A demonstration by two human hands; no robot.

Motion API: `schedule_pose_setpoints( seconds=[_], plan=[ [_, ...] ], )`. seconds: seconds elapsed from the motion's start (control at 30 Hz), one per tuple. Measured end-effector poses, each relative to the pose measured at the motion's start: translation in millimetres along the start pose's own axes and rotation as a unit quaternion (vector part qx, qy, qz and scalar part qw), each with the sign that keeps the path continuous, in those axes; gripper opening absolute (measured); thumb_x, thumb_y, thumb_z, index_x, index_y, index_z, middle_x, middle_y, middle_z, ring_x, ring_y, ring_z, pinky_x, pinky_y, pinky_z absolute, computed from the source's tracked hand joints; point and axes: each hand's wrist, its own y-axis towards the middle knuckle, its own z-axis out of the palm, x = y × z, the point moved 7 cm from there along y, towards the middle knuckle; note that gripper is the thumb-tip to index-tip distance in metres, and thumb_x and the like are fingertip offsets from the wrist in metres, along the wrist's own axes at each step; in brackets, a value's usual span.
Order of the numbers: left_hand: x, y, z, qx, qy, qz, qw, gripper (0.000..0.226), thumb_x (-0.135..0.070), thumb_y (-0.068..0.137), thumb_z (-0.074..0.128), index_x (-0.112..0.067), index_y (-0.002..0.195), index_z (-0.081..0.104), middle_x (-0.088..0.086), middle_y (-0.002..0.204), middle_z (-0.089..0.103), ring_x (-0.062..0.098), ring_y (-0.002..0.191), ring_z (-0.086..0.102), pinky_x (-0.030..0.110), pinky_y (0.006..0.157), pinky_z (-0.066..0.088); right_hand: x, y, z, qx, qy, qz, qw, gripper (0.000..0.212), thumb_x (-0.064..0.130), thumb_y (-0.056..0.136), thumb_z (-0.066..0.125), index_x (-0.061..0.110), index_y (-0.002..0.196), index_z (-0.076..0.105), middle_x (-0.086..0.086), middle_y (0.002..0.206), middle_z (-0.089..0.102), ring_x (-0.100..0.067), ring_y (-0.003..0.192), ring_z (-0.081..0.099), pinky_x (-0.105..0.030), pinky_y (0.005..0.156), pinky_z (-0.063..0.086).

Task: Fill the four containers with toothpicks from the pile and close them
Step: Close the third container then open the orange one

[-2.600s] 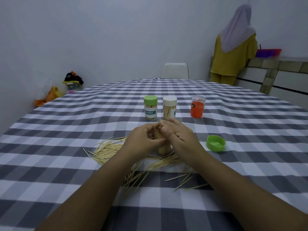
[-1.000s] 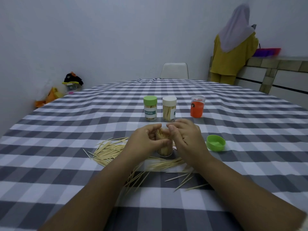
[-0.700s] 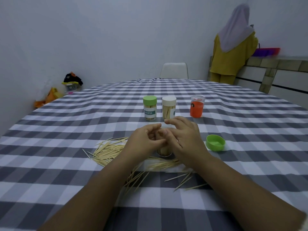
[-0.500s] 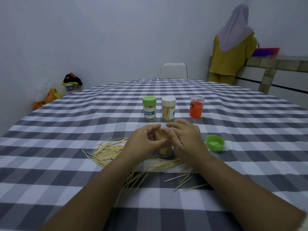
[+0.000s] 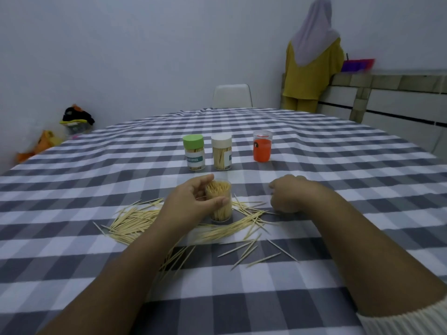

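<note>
The right hand (image 5: 286, 193) lies fingers down towards the tablecloth's right edge, perhaps covering a lid, while the left hand (image 5: 191, 201) hides the open container's (image 5: 219, 201) left side.

The right hand (image 5: 289, 193) has been withdrawn from the open container (image 5: 219, 201) and is now placed well apart from it, toward the right edge of the worktop (image 5: 72, 180), over the spot where the green lid was previously seen. The lid is no longer visible; whether it is held cannot be told. The fingers are curled downward. The container's toothpick-filled mouth, earlier covered by both hands, is now exposed. The container is now gripped by the left hand (image 5: 191, 204) alone.
</note>
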Motion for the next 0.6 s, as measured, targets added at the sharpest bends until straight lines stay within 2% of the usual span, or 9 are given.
schedule_pose_setpoints(
  seconds=[0.07, 0.17, 0.23, 0.3, 0.37, 0.43, 0.5, 0.53, 0.6],
  plan=[
    [-1, 0, 1, 0.0, 0.001, 0.0, 1.0, 0.066, -0.023, 0.074, 0.079, -0.027, 0.133, 0.051, -0.012, 0.111, 0.062, 0.0, 0.103, 0.06, 0.019, 0.082, 0.054, -4, 3, 5, 0.026, -0.008, -0.003, 1.0, 0.045, 0.014, 0.092, 0.048, 0.017, 0.136, 0.046, -0.009, 0.134, 0.049, -0.026, 0.116, 0.05, -0.034, 0.094, 0.043],
    [-2, 0, 2, 0.003, -0.001, 0.001, 1.0, 0.066, -0.021, 0.074, 0.078, -0.026, 0.134, 0.051, -0.017, 0.105, 0.061, -0.006, 0.097, 0.059, 0.012, 0.073, 0.052, -6, 9, 4, 0.005, 0.017, 0.002, 1.0, 0.044, 0.009, 0.091, 0.05, 0.015, 0.134, 0.049, -0.009, 0.132, 0.051, -0.025, 0.115, 0.052, -0.032, 0.095, 0.045],
    [-2, 0, 2, 0.004, 0.0, 0.001, 1.0, 0.066, -0.019, 0.075, 0.078, -0.026, 0.134, 0.051, -0.018, 0.104, 0.061, -0.007, 0.095, 0.059, 0.01, 0.07, 0.052, -3, 10, -1, -0.027, 0.076, -0.006, 0.997, 0.047, 0.01, 0.092, 0.049, 0.019, 0.138, 0.046, -0.009, 0.136, 0.048, -0.025, 0.115, 0.051, -0.032, 0.095, 0.046],
    [-1, 0, 2, 0.005, 0.001, 0.0, 1.0, 0.066, -0.018, 0.075, 0.078, -0.026, 0.135, 0.05, -0.013, 0.11, 0.063, -0.005, 0.096, 0.06, 0.012, 0.072, 0.052, 0, 11, -6, -0.059, 0.199, -0.021, 0.978, 0.052, 0.015, 0.092, 0.05, 0.028, 0.141, 0.04, -0.008, 0.143, 0.039, -0.023, 0.112, 0.051, -0.033, 0.091, 0.048],
    [-1, 0, 2, 0.006, 0.001, -0.002, 1.0, 0.067, -0.017, 0.075, 0.078, -0.025, 0.135, 0.05, -0.011, 0.112, 0.063, -0.005, 0.097, 0.059, 0.013, 0.074, 0.052, 4, 10, -9, -0.076, 0.369, -0.04, 0.925, 0.052, 0.017, 0.089, 0.055, 0.032, 0.137, 0.043, -0.007, 0.139, 0.038, -0.021, 0.104, 0.052, -0.033, 0.085, 0.052],
    [-1, -1, 2, 0.006, 0.001, -0.002, 1.0, 0.067, -0.016, 0.074, 0.078, -0.025, 0.134, 0.05, -0.015, 0.105, 0.062, -0.006, 0.094, 0.06, 0.013, 0.073, 0.053, 13, 7, -7, -0.053, 0.545, -0.059, 0.834, 0.043, 0.016, 0.088, 0.059, 0.029, 0.128, 0.051, -0.006, 0.13, 0.044, -0.024, 0.106, 0.051, -0.037, 0.087, 0.054],
    [-1, -1, 3, 0.005, -0.002, -0.003, 1.0, 0.068, -0.015, 0.073, 0.079, -0.024, 0.134, 0.051, -0.014, 0.106, 0.063, -0.005, 0.095, 0.061, 0.015, 0.075, 0.054, 27, 4, -4, -0.03, 0.666, -0.082, 0.741, 0.032, 0.014, 0.086, 0.061, 0.024, 0.116, 0.056, -0.01, 0.125, 0.051, -0.029, 0.107, 0.054, -0.039, 0.087, 0.054],
    [0, -1, 2, 0.004, -0.003, -0.003, 1.0, 0.068, -0.015, 0.073, 0.08, -0.024, 0.134, 0.051, -0.012, 0.108, 0.064, -0.003, 0.096, 0.062, 0.016, 0.078, 0.054, 33, 3, -3, -0.029, 0.695, -0.096, 0.712, 0.027, 0.013, 0.085, 0.063, 0.023, 0.109, 0.056, -0.013, 0.122, 0.053, -0.03, 0.107, 0.056, -0.04, 0.087, 0.054],
    [0, -1, 2, 0.004, -0.005, 0.0, 1.0, 0.069, -0.015, 0.072, 0.08, -0.023, 0.134, 0.051, -0.012, 0.109, 0.065, -0.002, 0.097, 0.063, 0.018, 0.08, 0.054, 42, 2, 0, -0.038, 0.708, -0.122, 0.694, 0.026, 0.012, 0.082, 0.067, 0.023, 0.102, 0.054, -0.014, 0.118, 0.057, -0.031, 0.106, 0.059, -0.042, 0.091, 0.052]
  ],
)
